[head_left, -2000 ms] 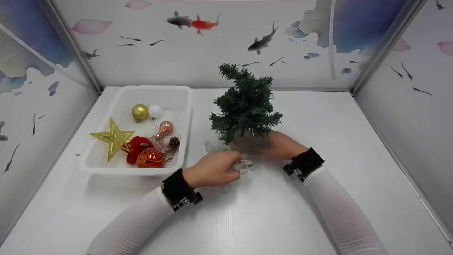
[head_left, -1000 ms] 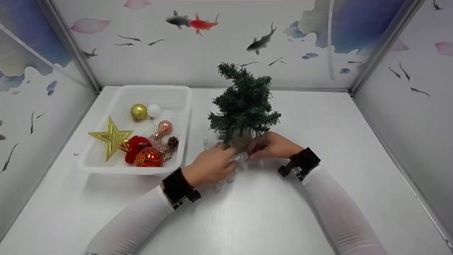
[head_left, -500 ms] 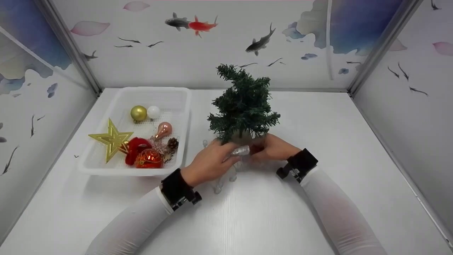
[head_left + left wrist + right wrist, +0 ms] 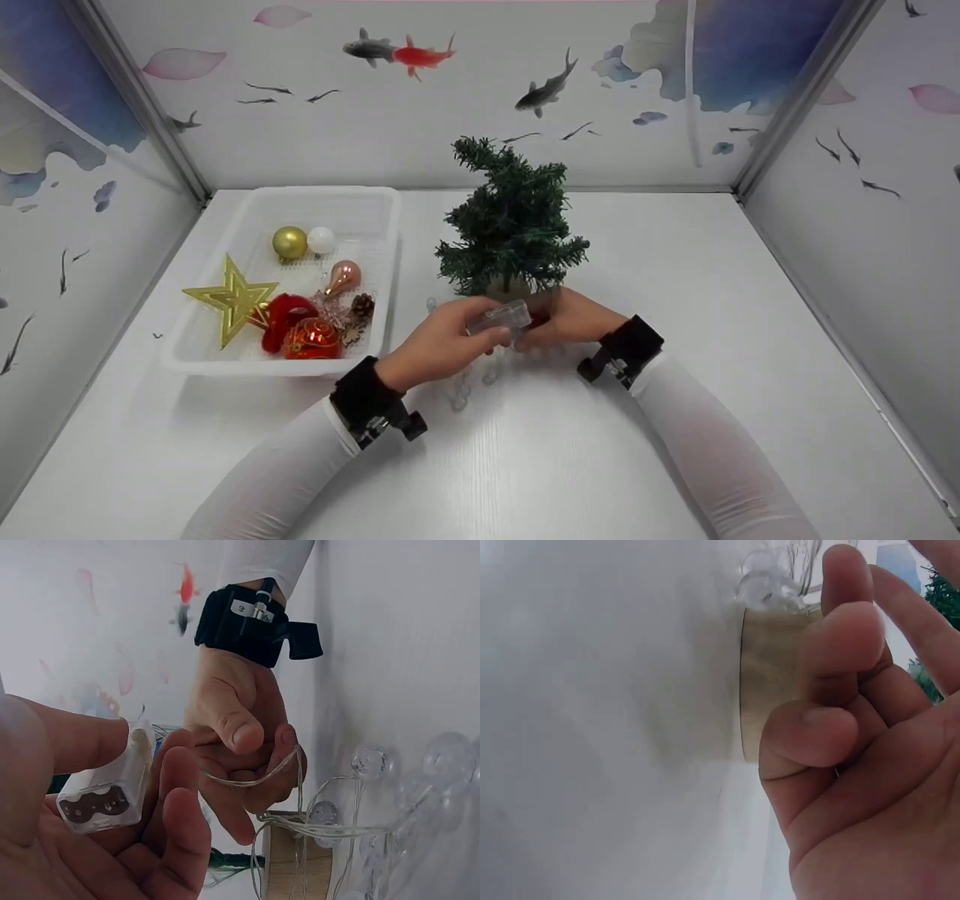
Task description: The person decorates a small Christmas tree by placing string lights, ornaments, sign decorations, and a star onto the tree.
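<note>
A clear battery box point(image 4: 499, 318) with wires is held between the thumb and fingers of my left hand point(image 4: 435, 343); its end with two round contacts faces the left wrist camera. My right hand point(image 4: 577, 319) is beside the base of a small green artificial tree point(image 4: 511, 217), fingers loosely bent. Thin clear wire point(image 4: 255, 781) runs across the right fingers in the left wrist view, with nothing visibly pinched there. The tree's round wooden base point(image 4: 774, 682) has string-light wire looped near it. Clear bulbs point(image 4: 459, 397) of that string lie on the table.
A white basket point(image 4: 274, 366) stands left, holding a gold star point(image 4: 232, 300), a gold ball point(image 4: 289, 242), a white ball point(image 4: 321, 240), a red ornament point(image 4: 313, 339), a pink teardrop ornament point(image 4: 345, 276) and a pine cone point(image 4: 362, 304). Printed panels wall the table's back and sides.
My left hand has lifted and turned the battery box, so more of it shows. My right hand has come from behind the tree's base round to its near right side. The tree stays put.
</note>
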Motion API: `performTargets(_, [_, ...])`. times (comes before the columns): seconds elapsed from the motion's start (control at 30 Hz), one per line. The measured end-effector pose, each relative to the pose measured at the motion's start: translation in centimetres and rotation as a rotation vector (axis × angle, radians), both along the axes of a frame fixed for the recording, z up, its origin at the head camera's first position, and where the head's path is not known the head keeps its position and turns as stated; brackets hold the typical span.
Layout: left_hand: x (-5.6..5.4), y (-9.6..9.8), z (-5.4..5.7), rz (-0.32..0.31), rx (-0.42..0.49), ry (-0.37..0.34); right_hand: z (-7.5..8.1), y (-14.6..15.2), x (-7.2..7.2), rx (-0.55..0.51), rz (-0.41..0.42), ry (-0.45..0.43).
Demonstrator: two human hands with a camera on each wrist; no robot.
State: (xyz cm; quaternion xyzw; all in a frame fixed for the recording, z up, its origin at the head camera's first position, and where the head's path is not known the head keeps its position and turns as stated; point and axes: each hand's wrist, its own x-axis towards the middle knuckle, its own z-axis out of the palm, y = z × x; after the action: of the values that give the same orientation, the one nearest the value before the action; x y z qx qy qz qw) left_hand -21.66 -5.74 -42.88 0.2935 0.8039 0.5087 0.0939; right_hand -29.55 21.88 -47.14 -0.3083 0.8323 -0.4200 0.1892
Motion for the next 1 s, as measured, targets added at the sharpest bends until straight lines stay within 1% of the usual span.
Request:
performTargets(0.13, [0.1,0.0,0.3,-0.014,0.028,-0.006,0.2,-0.4,0.2,-0.016,-0.006,-0.029])
performTargets(0.23, [0.2,-0.3,0.7,-0.018,0.002,0.016,0.4,-0.2,0.2,-0.027,0.007,-0.02])
performTargets(0.33, [0.4,-0.8,1.6,-0.02,-0.085,0.05,0.6,0.5,-0.1,-0.062,0.043,-0.033])
performTargets(0.43, [0.5,-1.5,2.5,-0.014,-0.214,0.109,0.9,1.6,-0.5,-0.11,0.07,-0.059])
performTargets(0.53, [0.5,-2.3,3.4,-0.015,-0.312,0.159,1.1,2.6,-0.9,-0.141,0.065,-0.091])
performTargets(0.63, [0.4,-3.1,4.1,-0.013,-0.365,0.186,1.3,3.4,-1.1,-0.168,0.052,-0.13])
performTargets(0.77, [0.3,-4.4,5.2,-0.012,-0.412,0.186,1.5,4.3,-1.4,-0.225,0.033,-0.175])
performTargets(0.87, [0.2,-5.5,6.0,-0.016,-0.431,0.156,1.7,4.8,-1.6,-0.284,0.029,-0.196])
performTargets(1.0, [0.0,-6.7,6.5,-0.036,-0.439,0.126,1.9,5.3,-1.8,-0.334,0.049,-0.216])
